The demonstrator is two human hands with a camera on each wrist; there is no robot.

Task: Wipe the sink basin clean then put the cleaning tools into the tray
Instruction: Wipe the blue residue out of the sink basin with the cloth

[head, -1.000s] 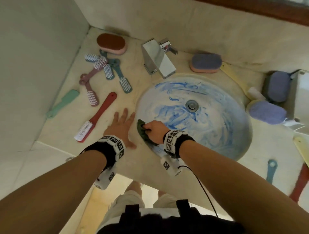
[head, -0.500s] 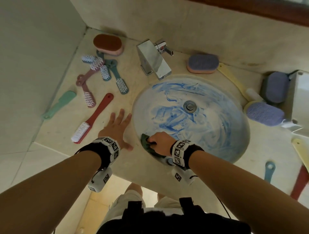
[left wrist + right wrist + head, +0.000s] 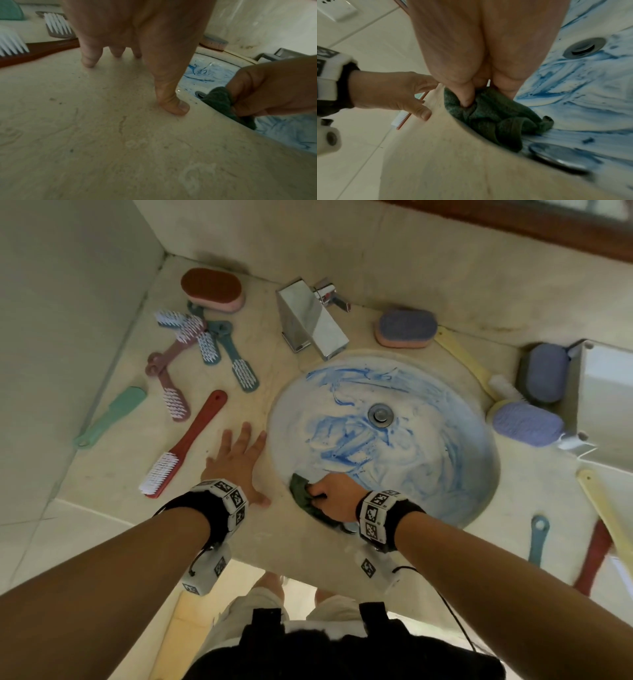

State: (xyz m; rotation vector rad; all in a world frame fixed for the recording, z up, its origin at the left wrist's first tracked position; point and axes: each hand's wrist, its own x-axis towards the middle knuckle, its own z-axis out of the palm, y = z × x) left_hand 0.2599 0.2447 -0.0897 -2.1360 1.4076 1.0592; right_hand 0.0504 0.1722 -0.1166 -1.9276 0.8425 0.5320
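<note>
The round sink basin (image 3: 428,446) is smeared with blue streaks around its drain (image 3: 380,414). My right hand (image 3: 330,496) grips a crumpled dark green cloth (image 3: 301,491) and presses it against the basin's near-left wall, just under the rim; the right wrist view shows the cloth (image 3: 496,121) bunched under my thumb. My left hand (image 3: 238,463) lies flat with fingers spread on the beige counter (image 3: 113,484) left of the basin. In the left wrist view its thumb (image 3: 173,106) sits at the basin edge. A white tray (image 3: 606,392) stands at the right edge.
A chrome faucet (image 3: 310,318) stands behind the basin. Several brushes lie on the left counter, among them a red one (image 3: 185,446) and a green one (image 3: 109,416). Sponges (image 3: 404,328) and more brush handles (image 3: 537,539) ring the right side. Walls close in at left and back.
My right hand has dragged the cloth down along the basin's left wall toward the near rim. The left hand has stayed flat on the counter.
</note>
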